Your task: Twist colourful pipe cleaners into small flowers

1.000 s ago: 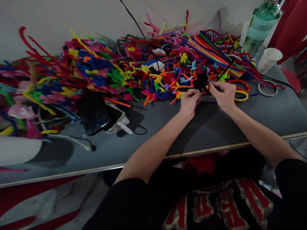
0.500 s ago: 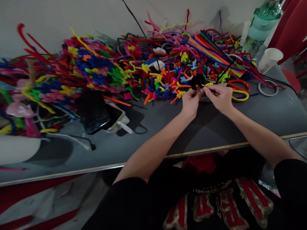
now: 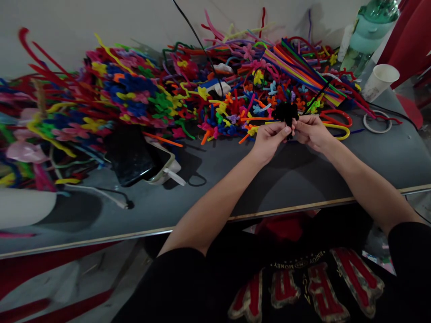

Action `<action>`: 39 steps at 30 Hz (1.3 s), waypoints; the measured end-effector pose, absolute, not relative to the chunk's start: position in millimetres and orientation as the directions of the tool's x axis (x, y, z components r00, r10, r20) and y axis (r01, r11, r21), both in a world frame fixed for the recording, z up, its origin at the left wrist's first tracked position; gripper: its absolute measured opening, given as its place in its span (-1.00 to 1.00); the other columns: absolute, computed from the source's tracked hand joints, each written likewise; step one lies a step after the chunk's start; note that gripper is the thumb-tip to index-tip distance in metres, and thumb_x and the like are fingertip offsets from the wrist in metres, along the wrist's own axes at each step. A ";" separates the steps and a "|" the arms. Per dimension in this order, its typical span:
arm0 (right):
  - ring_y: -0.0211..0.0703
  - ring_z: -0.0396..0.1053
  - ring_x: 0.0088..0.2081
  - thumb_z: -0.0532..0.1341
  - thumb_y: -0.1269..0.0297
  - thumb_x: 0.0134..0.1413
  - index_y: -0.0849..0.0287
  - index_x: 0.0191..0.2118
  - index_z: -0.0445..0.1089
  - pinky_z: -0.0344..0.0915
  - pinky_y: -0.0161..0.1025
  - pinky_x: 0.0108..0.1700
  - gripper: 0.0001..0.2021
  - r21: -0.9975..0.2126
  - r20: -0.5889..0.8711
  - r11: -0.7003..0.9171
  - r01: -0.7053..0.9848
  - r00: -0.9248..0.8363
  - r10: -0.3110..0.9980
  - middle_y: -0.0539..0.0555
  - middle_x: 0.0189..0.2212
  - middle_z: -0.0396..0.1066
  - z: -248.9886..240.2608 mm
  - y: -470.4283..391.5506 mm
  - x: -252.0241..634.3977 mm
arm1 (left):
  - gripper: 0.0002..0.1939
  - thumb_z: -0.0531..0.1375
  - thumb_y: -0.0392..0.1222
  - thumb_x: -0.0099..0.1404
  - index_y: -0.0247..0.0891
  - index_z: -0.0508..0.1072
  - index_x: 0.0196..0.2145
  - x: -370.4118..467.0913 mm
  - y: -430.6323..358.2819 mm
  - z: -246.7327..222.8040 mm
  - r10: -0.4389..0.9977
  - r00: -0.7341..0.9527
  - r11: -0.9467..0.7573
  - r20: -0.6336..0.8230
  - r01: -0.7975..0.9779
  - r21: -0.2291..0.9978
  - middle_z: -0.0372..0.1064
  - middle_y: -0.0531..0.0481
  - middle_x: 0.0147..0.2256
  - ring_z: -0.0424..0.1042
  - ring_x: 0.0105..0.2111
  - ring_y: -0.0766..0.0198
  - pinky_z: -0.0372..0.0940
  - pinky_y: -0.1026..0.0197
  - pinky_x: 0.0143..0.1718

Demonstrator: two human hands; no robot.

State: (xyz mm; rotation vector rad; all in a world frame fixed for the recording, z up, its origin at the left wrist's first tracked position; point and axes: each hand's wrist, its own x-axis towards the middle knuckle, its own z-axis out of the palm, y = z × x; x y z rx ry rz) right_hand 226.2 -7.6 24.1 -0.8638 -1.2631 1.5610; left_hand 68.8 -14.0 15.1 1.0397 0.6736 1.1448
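Observation:
A fuzzy black pipe-cleaner piece (image 3: 285, 112), bunched at the top with a short stem below, is held up between both hands over the table. My left hand (image 3: 269, 140) pinches it from the left with thumb and forefinger. From the other side, my right hand (image 3: 311, 131) grips its stem, the fingertips of both hands nearly meeting. A thin black strand (image 3: 316, 98) slants up to the right behind my right hand. Close by lie the orange-red and yellow handles of scissors (image 3: 340, 132), their blades hidden behind the hand.
Heaped pipe cleaners and pipe-cleaner flowers (image 3: 134, 98) line the wall side of the grey table (image 3: 202, 193). A black phone (image 3: 129, 157) lies on a pale case at left. At right stand a paper cup (image 3: 380, 83), a green bottle (image 3: 370, 36) and a tape ring (image 3: 377, 122).
The black piece has shifted slightly right and turned more upright. My right hand's fingers have changed their grip and now close on its stem beside my left fingertips.

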 end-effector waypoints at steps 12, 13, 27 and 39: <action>-0.54 -0.12 -0.76 0.49 -0.02 -0.15 0.25 -0.52 0.43 -0.14 -0.46 -0.70 -0.59 -0.937 0.089 -0.093 -0.336 -0.488 0.868 -0.17 -0.77 0.19 26.9 -9.8 227.8 | -0.67 0.29 -0.27 0.34 -0.34 0.38 -0.57 69.3 -20.0 31.4 0.806 0.566 0.492 -0.174 -0.477 0.728 0.19 0.14 -0.62 0.16 -0.64 0.54 0.11 0.46 -0.58; -0.54 -0.13 -0.76 0.48 -0.03 -0.14 0.24 -0.52 0.43 -0.13 -0.46 -0.70 -0.59 -0.936 0.080 -0.104 -0.337 -0.489 0.868 -0.19 -0.78 0.14 26.4 -10.0 227.3 | -0.67 0.27 -0.28 0.35 -0.34 0.37 -0.57 69.5 -19.7 31.9 0.802 0.561 0.517 -0.204 -0.482 0.707 0.20 0.14 -0.62 0.15 -0.64 0.55 0.12 0.46 -0.58; -0.52 -0.14 -0.71 0.52 -0.05 -0.32 0.20 -0.58 0.38 -0.17 -0.42 -0.68 -0.55 -0.962 0.088 0.063 -0.266 -0.084 0.993 -0.22 -0.77 0.02 16.8 -4.2 213.9 | -0.79 0.47 -0.09 0.04 -0.27 0.62 -0.46 69.4 -15.3 9.5 0.983 0.077 -0.162 0.167 -0.059 0.985 0.44 0.07 -0.57 0.29 -0.63 0.42 0.23 0.36 -0.61; -0.49 -0.24 -0.76 0.39 0.08 0.03 0.20 -0.50 0.34 -0.14 -0.46 -0.71 -0.66 -0.949 -0.087 -0.211 -0.232 -0.452 0.888 -0.27 -0.82 -0.16 23.9 4.3 234.5 | -0.74 0.41 -0.15 0.19 -0.29 0.47 -0.53 77.5 -11.1 15.6 0.915 0.383 0.300 -0.128 -0.434 0.850 0.32 0.12 -0.58 0.27 -0.59 0.50 0.24 0.41 -0.50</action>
